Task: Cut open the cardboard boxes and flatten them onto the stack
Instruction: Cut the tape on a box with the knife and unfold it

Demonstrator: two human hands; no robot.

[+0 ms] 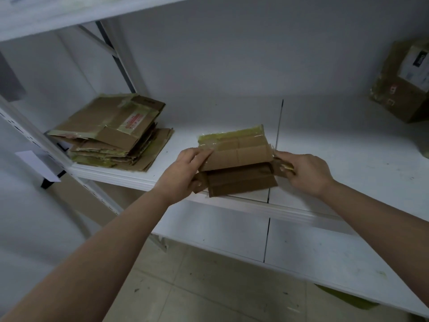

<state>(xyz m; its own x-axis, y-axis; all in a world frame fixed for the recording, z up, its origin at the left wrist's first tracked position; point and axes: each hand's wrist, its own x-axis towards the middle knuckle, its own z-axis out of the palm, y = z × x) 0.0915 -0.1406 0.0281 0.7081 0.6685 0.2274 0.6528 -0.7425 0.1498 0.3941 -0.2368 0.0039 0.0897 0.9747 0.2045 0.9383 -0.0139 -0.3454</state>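
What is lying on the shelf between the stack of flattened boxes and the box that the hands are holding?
Nothing: in the head view only bare white shelf separates the stack from the held box.

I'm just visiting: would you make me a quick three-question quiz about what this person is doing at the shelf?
1. True or false: both hands hold the box.
2. Where does the flattened stack lie from that box? A) to its left B) to its right C) on the floor
3. Fill in: an uncut box stands at the far ____ of the shelf.

Key: 1 true: the left hand and the right hand grip its ends. 2 A. 3 right.
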